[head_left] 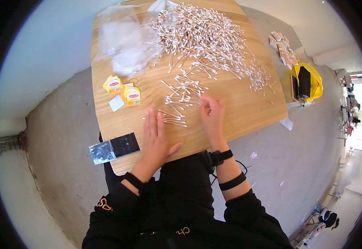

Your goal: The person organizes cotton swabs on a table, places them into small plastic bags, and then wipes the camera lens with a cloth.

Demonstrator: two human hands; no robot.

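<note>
Black sleeves fill the bottom of the frame, hiding the counter's (247, 108) near edge. Left hand (155, 139) lies flat at centre, fingers (152, 122) spread wide and holding nothing, tips just beside a small row of cotton swabs (173, 118). Right hand (212, 116) has its fingers (208, 106) bent narrow at the loose swabs; whether they pinch one is too small to tell. Farther up, a large swab heap (201, 33) partly covers clear plastic bags (125, 41). Yellow sachets (125, 91) lie centre left.
</note>
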